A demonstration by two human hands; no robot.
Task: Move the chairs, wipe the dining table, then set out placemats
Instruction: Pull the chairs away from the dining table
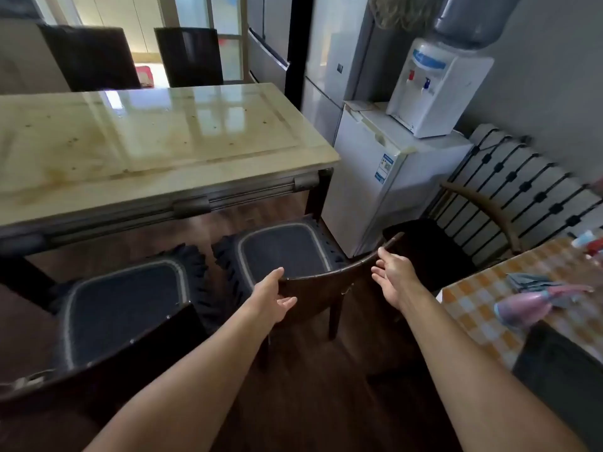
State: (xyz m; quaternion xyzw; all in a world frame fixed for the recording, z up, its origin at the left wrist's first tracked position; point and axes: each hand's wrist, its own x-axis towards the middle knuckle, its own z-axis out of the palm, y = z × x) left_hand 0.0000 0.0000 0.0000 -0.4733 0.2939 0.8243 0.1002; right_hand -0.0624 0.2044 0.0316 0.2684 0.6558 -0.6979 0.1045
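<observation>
Chair backrest between left grip and right grip, apparently touching.

A white water dispenser with one red tap and one blue stands on a low white fridge, and a grey bottle sits upturned on top of it. Just left of these rises a tall pale refrigerator. A white radiator (crossed by dark bars) lines the grey wall at right. An orange-and-white checked cloth covers a side table nearby. The floor is dark wood.
</observation>
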